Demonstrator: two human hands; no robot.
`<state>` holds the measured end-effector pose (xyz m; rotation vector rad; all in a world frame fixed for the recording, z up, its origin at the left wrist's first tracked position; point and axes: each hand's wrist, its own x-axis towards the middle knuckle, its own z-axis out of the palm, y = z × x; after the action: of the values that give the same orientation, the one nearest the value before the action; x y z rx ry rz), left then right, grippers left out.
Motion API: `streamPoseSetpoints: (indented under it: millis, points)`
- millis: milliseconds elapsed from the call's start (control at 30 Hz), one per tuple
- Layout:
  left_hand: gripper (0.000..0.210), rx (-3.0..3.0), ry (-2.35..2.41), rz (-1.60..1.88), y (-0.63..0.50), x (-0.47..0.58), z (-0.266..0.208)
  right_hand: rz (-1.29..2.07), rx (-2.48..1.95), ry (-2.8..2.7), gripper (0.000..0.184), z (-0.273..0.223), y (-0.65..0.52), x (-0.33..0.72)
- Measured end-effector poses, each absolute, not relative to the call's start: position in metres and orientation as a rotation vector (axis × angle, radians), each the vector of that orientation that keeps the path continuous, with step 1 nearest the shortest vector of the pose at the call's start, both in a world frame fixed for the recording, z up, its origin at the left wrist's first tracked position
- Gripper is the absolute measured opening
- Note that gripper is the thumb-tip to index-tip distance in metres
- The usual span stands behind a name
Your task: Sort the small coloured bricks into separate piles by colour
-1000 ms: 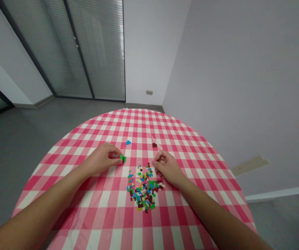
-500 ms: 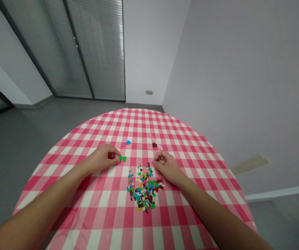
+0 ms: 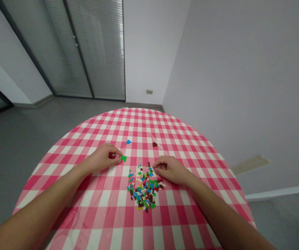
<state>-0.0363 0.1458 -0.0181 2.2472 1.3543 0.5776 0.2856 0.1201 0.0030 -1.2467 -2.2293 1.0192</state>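
Note:
My left hand rests on the left side, thumb and index fingertips closed on the near edge of green toy bricks lying flat on the cloth. To the right, my right hand curls with thumb and index fingertips together at the upper right edge of a pile of small toy bricks. Anything between those fingertips is too small to make out. The pile mixes green, blue, brown, white and yellow pieces. Beyond the hands lie a blue brick piece and a dark brown brick piece.
A red and white checked tablecloth covers the round table. A plain wall stands close on the right. Behind the table are a glass partition with blinds and grey floor.
My left hand has shifted slightly right, and the green bricks that had a gap between them now sit together. My right hand has moved slightly down and turned towards the pile, its fingers stretching left.

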Motion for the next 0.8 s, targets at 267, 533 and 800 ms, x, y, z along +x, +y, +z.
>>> streamPoseSetpoints:
  millis: [267,533,800]
  points:
    - [0.021,2.245,1.344,0.552,0.147,-0.036,-0.018,1.319,-1.114,-2.564,0.020,0.019,0.112,0.297]
    - [0.026,2.244,1.394,0.543,0.146,-0.035,-0.016,1.089,-1.027,-2.745,0.025,0.019,0.109,0.291]
    - [0.026,2.201,1.415,0.677,0.140,-0.029,-0.006,1.043,-1.114,-2.761,0.013,0.019,0.107,0.291]
